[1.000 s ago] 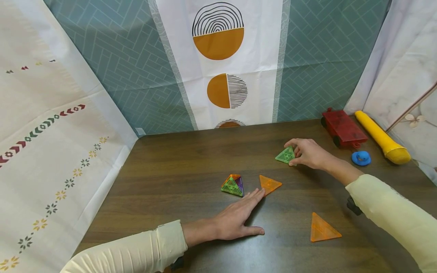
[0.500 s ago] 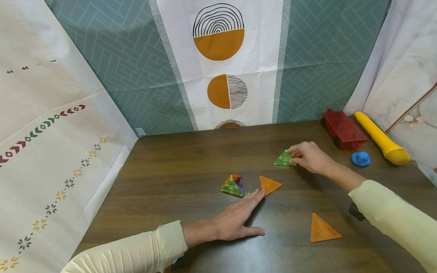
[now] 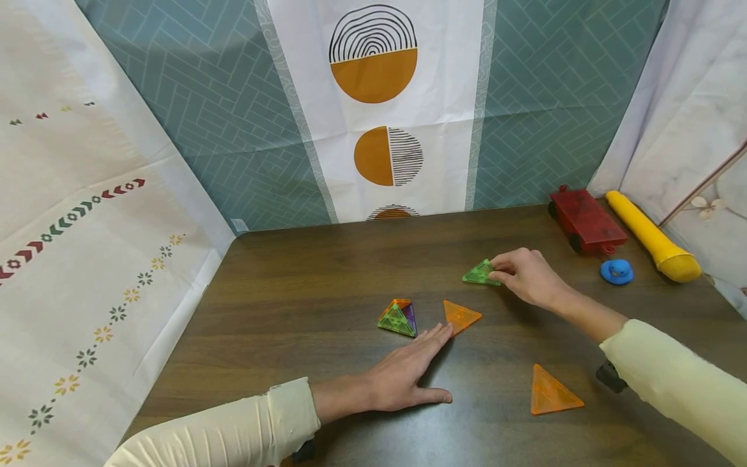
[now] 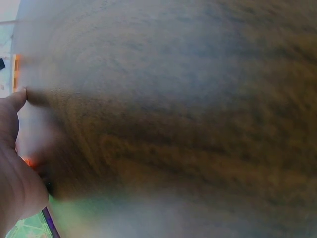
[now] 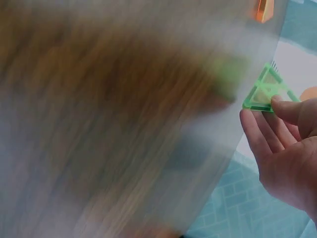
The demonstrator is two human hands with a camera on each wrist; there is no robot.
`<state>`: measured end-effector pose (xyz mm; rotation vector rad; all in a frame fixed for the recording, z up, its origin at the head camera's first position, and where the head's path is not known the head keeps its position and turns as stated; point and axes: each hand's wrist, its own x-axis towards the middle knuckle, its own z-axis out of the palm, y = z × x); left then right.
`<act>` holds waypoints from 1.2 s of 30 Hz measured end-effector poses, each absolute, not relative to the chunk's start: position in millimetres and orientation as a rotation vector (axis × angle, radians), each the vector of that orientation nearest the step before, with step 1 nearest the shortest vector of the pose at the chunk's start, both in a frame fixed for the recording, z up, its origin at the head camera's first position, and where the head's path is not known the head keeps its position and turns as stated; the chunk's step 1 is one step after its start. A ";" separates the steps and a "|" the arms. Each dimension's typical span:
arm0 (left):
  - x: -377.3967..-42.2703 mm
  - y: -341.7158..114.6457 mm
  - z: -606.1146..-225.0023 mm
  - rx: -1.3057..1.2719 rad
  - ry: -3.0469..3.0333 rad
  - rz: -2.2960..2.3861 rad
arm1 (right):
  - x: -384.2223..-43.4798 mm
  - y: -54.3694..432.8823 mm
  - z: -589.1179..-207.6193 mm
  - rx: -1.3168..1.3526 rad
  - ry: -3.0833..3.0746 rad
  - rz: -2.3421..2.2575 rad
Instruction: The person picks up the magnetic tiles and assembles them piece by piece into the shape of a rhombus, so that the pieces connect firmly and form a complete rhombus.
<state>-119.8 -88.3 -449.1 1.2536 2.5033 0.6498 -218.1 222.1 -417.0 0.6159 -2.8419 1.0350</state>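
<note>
My right hand point(image 3: 528, 279) pinches a translucent green triangular magnetic tile point(image 3: 480, 273) by its right side, thumb against fingers. In the right wrist view the thumb lies across the face of this green tile point(image 5: 266, 85). My left hand point(image 3: 403, 373) lies flat on the table, fingers straight and thumb spread. Its fingertips meet the lower corner of an orange triangular tile point(image 3: 463, 316). Just beyond that hand stands a small pyramid point(image 3: 397, 320) of green, orange and purple tiles. Another orange triangular tile point(image 3: 551, 392) lies nearer, on the right.
At the back right of the wooden table point(image 3: 303, 272) are a red toy wagon point(image 3: 589, 220), a yellow toy microphone point(image 3: 653, 237) and a small blue rubber duck point(image 3: 616, 272). Patterned cloths hang behind the table and along both sides.
My right hand has shifted slightly toward me with the green tile, which has tilted and moved a little left. My left hand, the pyramid and the orange tiles have stayed in place.
</note>
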 end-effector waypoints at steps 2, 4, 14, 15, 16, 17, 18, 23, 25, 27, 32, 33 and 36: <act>-120.1 -88.0 -449.1 1.251 2.504 0.646 | -214.6 217.7 -416.1 0.607 -2.843 1.052; -120.4 -87.8 -449.2 1.252 2.506 0.643 | -211.2 213.2 -414.7 0.607 -2.843 1.070; -121.5 -87.4 -448.5 1.247 2.509 0.645 | -198.0 196.3 -414.7 0.617 -2.835 1.088; -121.4 -87.4 -448.4 1.245 2.508 0.644 | -197.0 195.3 -415.1 0.613 -2.838 1.091; -121.2 -87.4 -448.1 1.241 2.506 0.644 | -196.1 194.5 -415.7 0.609 -2.840 1.095; -121.1 -87.4 -448.0 1.240 2.505 0.644 | -195.3 193.7 -416.2 0.607 -2.845 1.099; -120.9 -87.4 -447.9 1.238 2.504 0.644 | -194.4 193.0 -416.6 0.604 -2.851 1.103; -121.0 -87.2 -447.9 1.242 2.511 0.640 | -190.8 191.3 -418.4 0.600 -2.867 1.111; -121.2 -87.0 -448.0 1.245 2.516 0.636 | -189.8 191.2 -418.8 0.602 -2.866 1.112; -121.3 -86.9 -448.1 1.248 2.519 0.635 | -188.9 191.1 -419.0 0.602 -2.866 1.115; -120.8 -87.0 -447.9 1.243 2.513 0.631 | -186.2 189.7 -420.3 0.615 -2.874 1.125; -120.4 -87.2 -448.0 1.239 2.510 0.630 | -185.7 189.3 -420.8 0.619 -2.872 1.128; -119.9 -87.5 -448.6 1.235 2.507 0.628 | -184.2 187.6 -422.0 0.632 -2.862 1.135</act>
